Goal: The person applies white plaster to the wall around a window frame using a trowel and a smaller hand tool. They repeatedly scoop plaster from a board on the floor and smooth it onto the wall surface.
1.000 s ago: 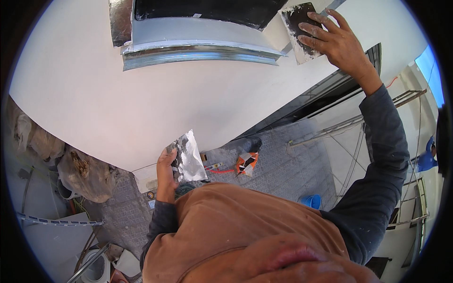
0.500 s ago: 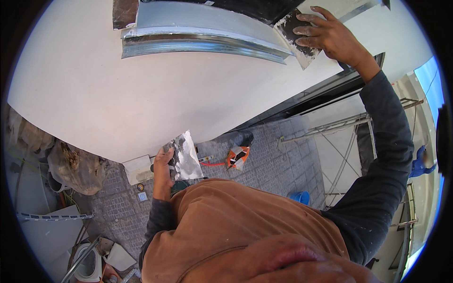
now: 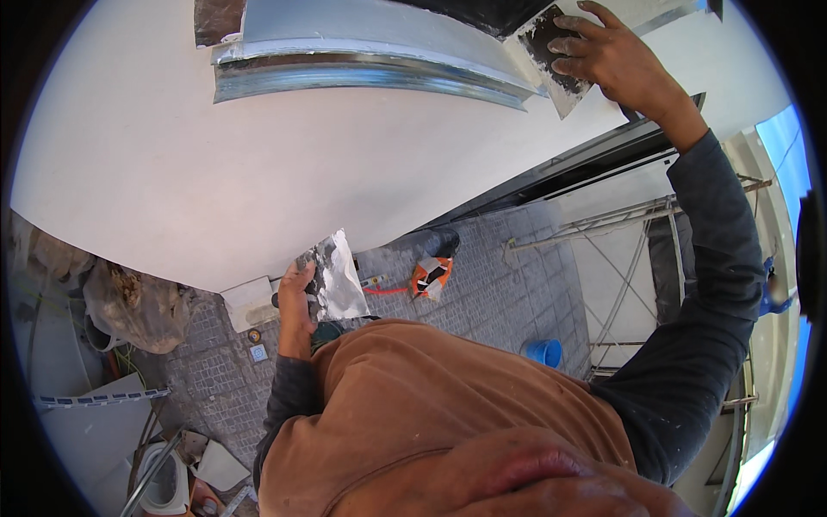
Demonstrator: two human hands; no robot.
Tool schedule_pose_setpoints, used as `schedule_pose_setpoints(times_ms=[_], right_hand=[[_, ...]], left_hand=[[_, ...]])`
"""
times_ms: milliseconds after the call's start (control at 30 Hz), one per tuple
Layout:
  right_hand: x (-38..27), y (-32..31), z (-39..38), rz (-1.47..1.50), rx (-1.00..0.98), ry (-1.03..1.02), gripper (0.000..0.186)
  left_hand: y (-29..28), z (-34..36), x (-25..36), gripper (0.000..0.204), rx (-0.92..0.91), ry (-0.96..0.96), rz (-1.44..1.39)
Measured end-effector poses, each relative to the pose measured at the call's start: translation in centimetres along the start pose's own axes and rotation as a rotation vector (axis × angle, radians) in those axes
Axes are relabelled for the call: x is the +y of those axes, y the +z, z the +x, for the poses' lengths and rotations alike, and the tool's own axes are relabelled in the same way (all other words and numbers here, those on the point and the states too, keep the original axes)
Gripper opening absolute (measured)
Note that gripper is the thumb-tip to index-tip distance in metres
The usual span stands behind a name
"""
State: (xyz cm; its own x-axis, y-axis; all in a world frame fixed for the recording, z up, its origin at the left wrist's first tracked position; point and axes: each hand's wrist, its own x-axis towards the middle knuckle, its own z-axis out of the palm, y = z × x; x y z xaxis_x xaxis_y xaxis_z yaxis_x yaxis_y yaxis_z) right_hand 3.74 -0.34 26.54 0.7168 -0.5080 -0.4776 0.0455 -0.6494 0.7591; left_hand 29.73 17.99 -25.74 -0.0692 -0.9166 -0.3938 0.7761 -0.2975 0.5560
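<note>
My right hand is raised at the upper right, its fingers spread over the back of a plaster-smeared steel trowel. That blade lies against the corner at the right end of a wall opening, beside a shiny metal profile. Low in front of my body, my left hand grips a second steel trowel, which carries a smear of white plaster. Its blade is tilted and close to the white wall; whether they touch I cannot tell. The handles of both trowels are mostly hidden.
On the paved floor stand a blue bucket and an orange bag. Filled plastic sacks slump at the left. Scaffold bars cross the right side, with a person in blue farther off.
My right hand and its trowel have shifted slightly right and up along the corner. My left hand stays nearly where it was, still gripping its trowel. The whole view has shifted a little.
</note>
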Motion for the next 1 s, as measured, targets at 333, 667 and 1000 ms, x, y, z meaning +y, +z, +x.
schedule_pose_setpoints(times_ms=[333, 667, 1000], right_hand=[[3.4, -4.3, -3.6, -0.116, -0.059, 0.157, 0.037], [-1.6, -10.2, -9.0, -0.516, 0.166, 0.78, 0.055], [-27.7, -1.7, -3.3, 0.773, 0.937, 0.539, 0.056]], left_hand=[[0.7, -0.1, 0.6, 0.032, 0.01, 0.002, -0.015], [2.8, -0.9, 2.4, 0.027, -0.14, -0.065, -0.111], [19.4, -1.5, 4.5, 0.029, -0.288, -0.235, -0.245]])
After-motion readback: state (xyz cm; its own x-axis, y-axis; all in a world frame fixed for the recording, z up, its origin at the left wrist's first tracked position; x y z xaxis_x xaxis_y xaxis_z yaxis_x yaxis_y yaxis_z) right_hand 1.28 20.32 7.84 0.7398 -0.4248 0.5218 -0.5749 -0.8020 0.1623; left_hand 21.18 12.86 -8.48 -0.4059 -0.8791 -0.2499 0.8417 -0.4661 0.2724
